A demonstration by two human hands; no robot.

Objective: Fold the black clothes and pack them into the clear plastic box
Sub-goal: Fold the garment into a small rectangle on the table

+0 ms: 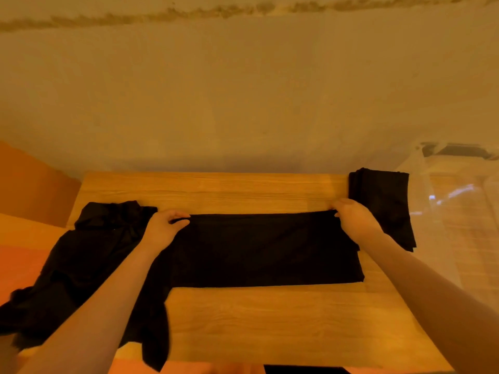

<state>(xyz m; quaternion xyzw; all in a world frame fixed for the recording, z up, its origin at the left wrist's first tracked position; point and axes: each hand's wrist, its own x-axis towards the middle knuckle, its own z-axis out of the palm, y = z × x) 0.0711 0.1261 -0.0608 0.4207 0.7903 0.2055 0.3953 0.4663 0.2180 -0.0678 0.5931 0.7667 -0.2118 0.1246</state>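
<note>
The left hand (164, 225) and right hand (351, 217) each pinch a far corner of the black garment (264, 249) lying mid-surface. The fabric is soft, light and limp. Grip corners, keeping the edge taut.

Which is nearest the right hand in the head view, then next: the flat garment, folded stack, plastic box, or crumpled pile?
From the right hand:
1. Flat garment, pinched at its far right corner.
2. Folded stack, just to its right, at the table's far right edge.
3. Plastic box, beyond the stack, off the table's right side.
4. Crumpled pile, across the table, left.
</note>
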